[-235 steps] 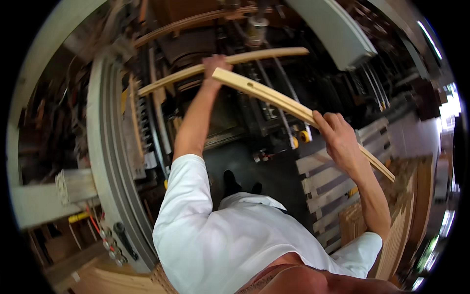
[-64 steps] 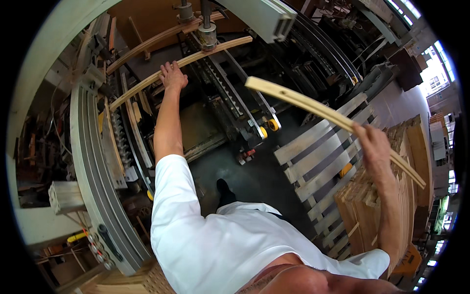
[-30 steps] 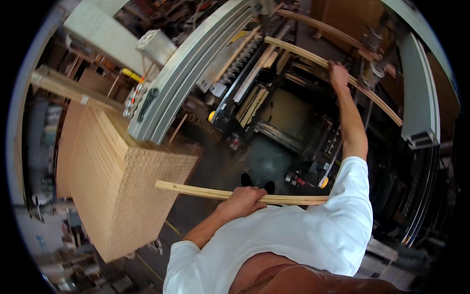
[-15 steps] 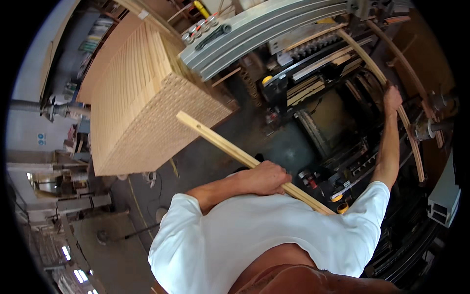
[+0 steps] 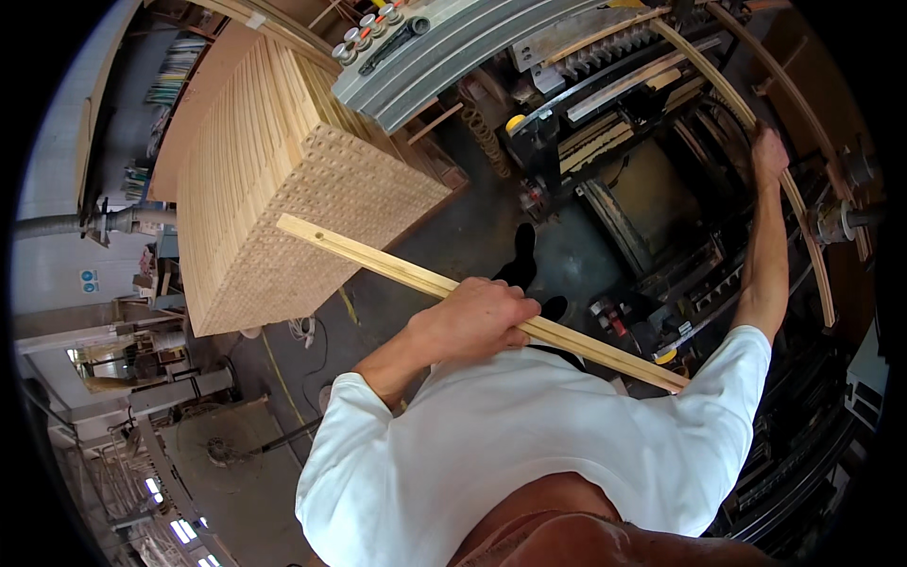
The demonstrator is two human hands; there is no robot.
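Observation:
My left hand (image 5: 482,317) is closed over the middle of a long pale wooden strip (image 5: 378,261), holding it slantwise in front of my body. A hole shows near the strip's far left end, and a groove runs along its length. To the right, my outstretched right hand (image 5: 770,157) is wrapped round a second long wooden strip (image 5: 725,87) lying along the right side of the machine. That strip runs on past my hand in both directions. The fingers' undersides are hidden on both hands.
A large stack of wooden strips (image 5: 265,217) stands at the left. Dark machinery (image 5: 614,222) fills the right, below a grey metal beam (image 5: 453,57) bearing small round containers. Another wooden rail (image 5: 789,94) lies farther right. A fan (image 5: 222,444) stands lower left.
My left hand has moved the wooden strip up and left, its far end now overlapping more of the stack. My right hand stays on its strip. My dark shoes have come into sight.

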